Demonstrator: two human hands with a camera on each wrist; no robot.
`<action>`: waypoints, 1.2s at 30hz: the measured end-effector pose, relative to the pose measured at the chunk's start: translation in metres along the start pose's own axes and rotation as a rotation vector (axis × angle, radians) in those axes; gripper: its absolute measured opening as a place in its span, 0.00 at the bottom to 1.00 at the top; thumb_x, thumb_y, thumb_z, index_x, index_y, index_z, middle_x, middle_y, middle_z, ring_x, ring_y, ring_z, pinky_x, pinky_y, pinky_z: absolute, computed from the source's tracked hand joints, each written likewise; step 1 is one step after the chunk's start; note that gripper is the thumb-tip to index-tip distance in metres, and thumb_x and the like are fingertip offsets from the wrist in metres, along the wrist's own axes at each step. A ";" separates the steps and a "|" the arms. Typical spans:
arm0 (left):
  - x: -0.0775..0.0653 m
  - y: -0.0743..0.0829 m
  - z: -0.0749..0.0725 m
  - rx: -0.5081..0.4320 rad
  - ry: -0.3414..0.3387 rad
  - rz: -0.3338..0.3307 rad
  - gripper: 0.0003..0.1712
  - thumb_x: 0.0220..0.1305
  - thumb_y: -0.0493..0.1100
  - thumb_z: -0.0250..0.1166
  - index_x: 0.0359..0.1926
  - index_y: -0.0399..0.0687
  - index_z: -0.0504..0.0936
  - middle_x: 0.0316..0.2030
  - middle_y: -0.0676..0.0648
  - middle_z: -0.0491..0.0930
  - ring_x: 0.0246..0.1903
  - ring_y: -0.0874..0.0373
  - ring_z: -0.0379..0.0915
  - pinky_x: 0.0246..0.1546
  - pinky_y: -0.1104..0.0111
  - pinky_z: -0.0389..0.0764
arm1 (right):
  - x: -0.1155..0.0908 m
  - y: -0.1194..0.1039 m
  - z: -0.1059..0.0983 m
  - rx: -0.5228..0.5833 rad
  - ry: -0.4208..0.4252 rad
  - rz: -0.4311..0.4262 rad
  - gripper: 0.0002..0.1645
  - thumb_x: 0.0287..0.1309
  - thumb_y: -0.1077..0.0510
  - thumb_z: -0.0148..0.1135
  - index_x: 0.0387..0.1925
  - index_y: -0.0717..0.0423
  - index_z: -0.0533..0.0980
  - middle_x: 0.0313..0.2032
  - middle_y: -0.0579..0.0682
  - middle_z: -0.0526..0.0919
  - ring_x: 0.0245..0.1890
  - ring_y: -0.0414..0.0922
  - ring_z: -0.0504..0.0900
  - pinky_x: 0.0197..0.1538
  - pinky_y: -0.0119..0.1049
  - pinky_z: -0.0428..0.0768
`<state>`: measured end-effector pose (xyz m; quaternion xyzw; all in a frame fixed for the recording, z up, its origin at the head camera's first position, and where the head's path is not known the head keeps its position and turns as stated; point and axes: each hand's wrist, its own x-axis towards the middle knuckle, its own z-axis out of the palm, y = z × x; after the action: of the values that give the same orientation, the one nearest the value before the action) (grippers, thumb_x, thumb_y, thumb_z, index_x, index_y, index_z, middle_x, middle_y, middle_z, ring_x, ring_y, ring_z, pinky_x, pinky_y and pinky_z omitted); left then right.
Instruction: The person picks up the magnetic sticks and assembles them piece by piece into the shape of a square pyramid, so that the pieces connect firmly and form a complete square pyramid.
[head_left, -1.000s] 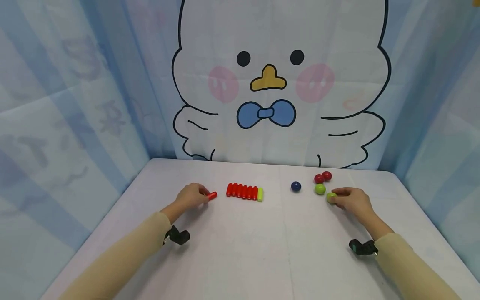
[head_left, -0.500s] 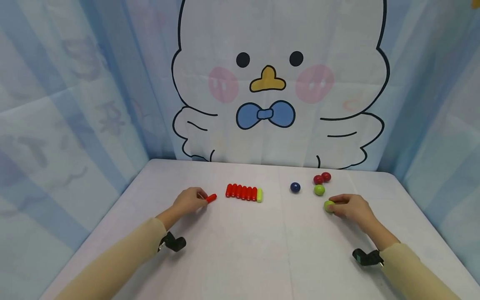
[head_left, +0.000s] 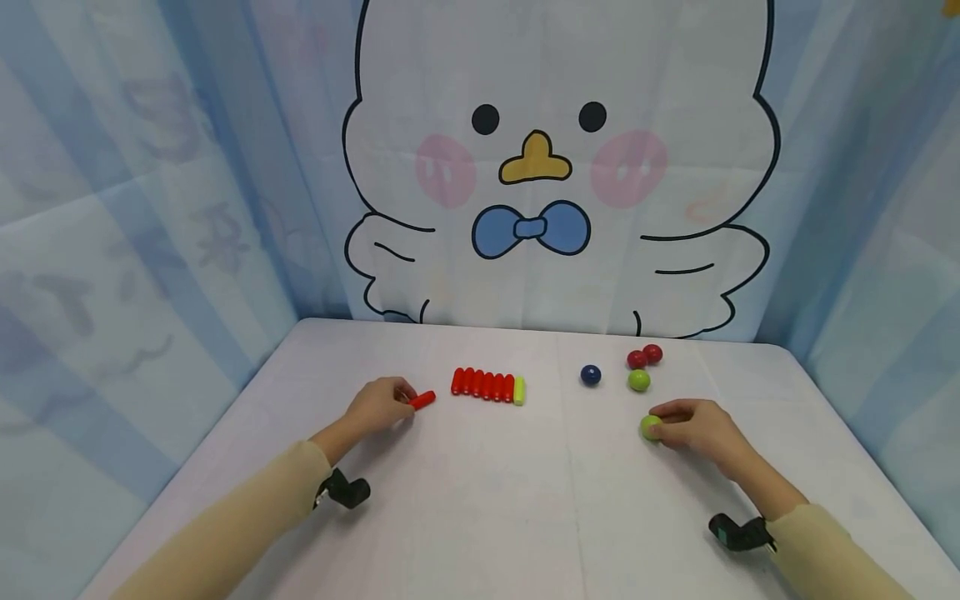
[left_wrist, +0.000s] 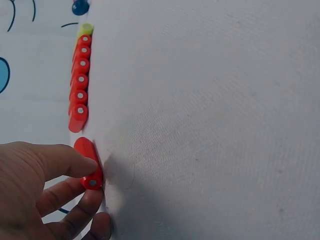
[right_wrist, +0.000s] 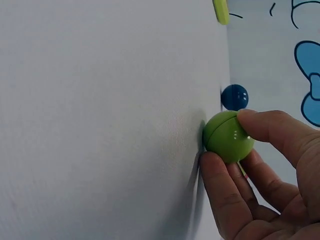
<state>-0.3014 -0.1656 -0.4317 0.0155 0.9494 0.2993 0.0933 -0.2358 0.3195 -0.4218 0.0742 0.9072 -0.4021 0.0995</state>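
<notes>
My left hand [head_left: 378,407] pinches a short red rod [head_left: 423,400] on the left side of the table. The left wrist view shows the thumb on top of that rod [left_wrist: 90,172], with a pale dot on its near end. To its right lies a side-by-side row of several red rods [head_left: 483,385], with one yellow-green rod [head_left: 519,392] at the right end. My right hand [head_left: 701,429] holds a green ball [head_left: 648,428] between thumb and fingers, at the tabletop. In the right wrist view a seam line runs across the held ball [right_wrist: 227,137].
Behind the right hand stand a second green ball [head_left: 639,381] and two red balls [head_left: 637,359]. A dark blue ball [head_left: 591,375] sits left of them. The white table [head_left: 480,500] meets a curtain [head_left: 540,283] with a cartoon bird at the back.
My right hand has drawn the green ball toward me and slightly left, away from the other balls. My left hand has come slightly nearer with the red rod. The row stays put.
</notes>
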 end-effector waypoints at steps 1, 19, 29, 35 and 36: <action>0.000 0.000 0.000 0.000 0.001 0.005 0.16 0.62 0.38 0.69 0.50 0.42 0.83 0.41 0.44 0.82 0.38 0.51 0.75 0.40 0.64 0.81 | -0.001 0.000 0.001 -0.002 -0.003 -0.005 0.37 0.59 0.47 0.76 0.61 0.66 0.77 0.53 0.65 0.83 0.42 0.47 0.81 0.44 0.35 0.81; -0.002 0.000 0.008 -0.012 0.019 0.050 0.13 0.61 0.36 0.69 0.48 0.43 0.84 0.40 0.46 0.82 0.38 0.52 0.75 0.42 0.62 0.83 | -0.016 -0.008 0.017 -0.018 -0.057 -0.044 0.32 0.58 0.48 0.76 0.58 0.63 0.79 0.48 0.57 0.86 0.42 0.45 0.81 0.43 0.36 0.82; -0.007 0.010 0.020 -0.012 0.006 0.082 0.13 0.60 0.36 0.70 0.47 0.47 0.85 0.39 0.49 0.82 0.37 0.53 0.75 0.41 0.63 0.82 | -0.023 -0.016 0.024 -0.025 -0.082 -0.050 0.31 0.58 0.50 0.76 0.58 0.64 0.79 0.47 0.55 0.86 0.41 0.45 0.81 0.44 0.37 0.83; -0.014 0.014 0.024 -0.025 -0.002 0.103 0.13 0.60 0.36 0.71 0.46 0.47 0.84 0.39 0.49 0.82 0.37 0.54 0.75 0.39 0.64 0.82 | -0.024 -0.020 0.029 -0.032 -0.087 -0.057 0.31 0.57 0.50 0.76 0.57 0.63 0.80 0.47 0.54 0.86 0.42 0.45 0.81 0.45 0.38 0.83; -0.014 0.014 0.025 -0.019 -0.002 0.104 0.12 0.60 0.36 0.71 0.46 0.48 0.84 0.39 0.49 0.82 0.37 0.54 0.75 0.39 0.64 0.82 | -0.024 -0.020 0.030 -0.036 -0.087 -0.056 0.31 0.57 0.50 0.77 0.57 0.63 0.80 0.47 0.54 0.86 0.42 0.44 0.81 0.45 0.38 0.83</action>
<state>-0.2832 -0.1413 -0.4411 0.0643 0.9443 0.3130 0.0787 -0.2129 0.2826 -0.4214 0.0293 0.9107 -0.3913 0.1288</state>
